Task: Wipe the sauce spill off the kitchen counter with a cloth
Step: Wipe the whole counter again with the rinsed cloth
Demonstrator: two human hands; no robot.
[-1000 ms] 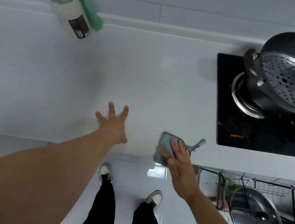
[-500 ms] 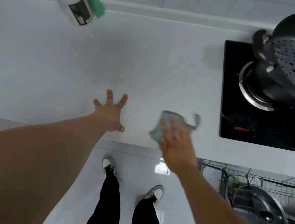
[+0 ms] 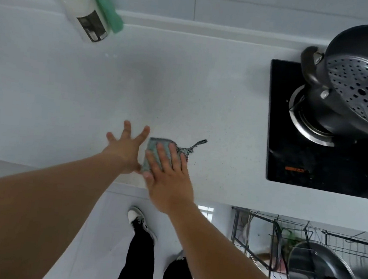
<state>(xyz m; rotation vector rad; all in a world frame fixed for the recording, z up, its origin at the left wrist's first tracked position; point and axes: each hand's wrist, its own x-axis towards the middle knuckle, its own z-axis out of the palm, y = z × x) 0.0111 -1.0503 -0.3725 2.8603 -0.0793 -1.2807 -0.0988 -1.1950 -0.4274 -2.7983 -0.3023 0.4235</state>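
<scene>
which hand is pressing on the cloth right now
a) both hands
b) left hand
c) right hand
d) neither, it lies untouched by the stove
c: the right hand lies flat with its fingers spread over the cloth near the front edge of the counter, while the left hand is splayed open on the bare surface beside it, at the cloth's left edge.
</scene>
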